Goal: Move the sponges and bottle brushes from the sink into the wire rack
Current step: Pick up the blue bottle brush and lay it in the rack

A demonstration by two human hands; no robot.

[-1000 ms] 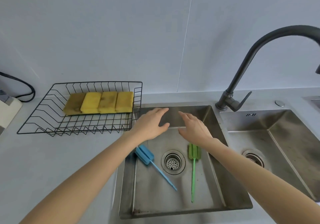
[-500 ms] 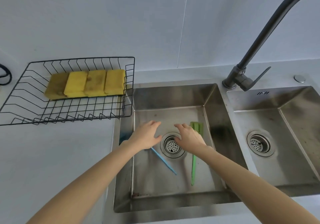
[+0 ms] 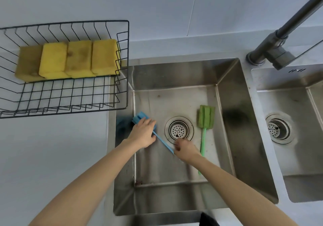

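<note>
Pale grey counter (image 3: 52, 147) runs under a plain light wall, with two steel basins set into it side by side. Taking the left sink (image 3: 230, 114) as the landmark: a black wire rack (image 3: 122, 65) stands on the counter just beside its far-left corner, and four yellow sponges (image 3: 70, 60) lean in a row inside the rack, touching one another. One dark faucet (image 3: 272, 51) rises behind the sink's far-right corner, and the second basin (image 3: 297, 164) lies to its right. Each basin has one round drain strainer.

Two bottle brushes lie on the sink floor. One blue brush (image 3: 139, 116) lies left of the sink's drain (image 3: 179, 129), head near the left wall, handle slanting toward the near side. One green brush (image 3: 206, 117) lies right of the drain, handle pointing toward the near edge.

Over the blue brush's head rests the left hand (image 3: 144, 135), fingers extended close together and laid on it. At the handle's near end, the right hand (image 3: 185, 149) has its fingers curled in, pinching the blue handle. No hand touches the green brush.
</note>
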